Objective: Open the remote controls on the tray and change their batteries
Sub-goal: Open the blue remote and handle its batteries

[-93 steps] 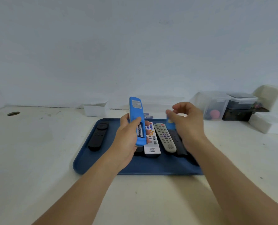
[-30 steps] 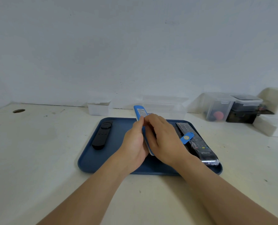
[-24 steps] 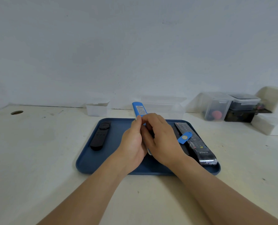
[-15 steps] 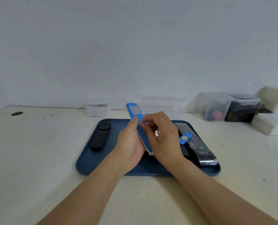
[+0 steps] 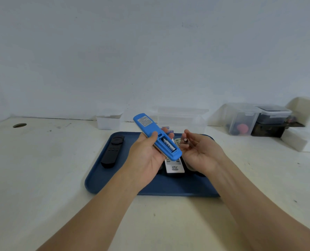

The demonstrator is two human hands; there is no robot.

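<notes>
We hold the blue remote (image 5: pixel 155 136) back-up in our left hand (image 5: pixel 147 158), fingers curled round it, above the middle of the tray (image 5: pixel 114 180); its compartment is open with one battery (image 5: pixel 167 144) inside. Our right hand (image 5: pixel 200 154) sits palm-up just beside it, a small dark battery (image 5: pixel 186 140) pinched at the fingertips. A black remote (image 5: pixel 112 153) lies by the tray's left edge, a white remote (image 5: pixel 174 166) beneath our hands. Clear boxes (image 5: pixel 243 118) crowd the table's far right edge; the near edge lies bare
</notes>
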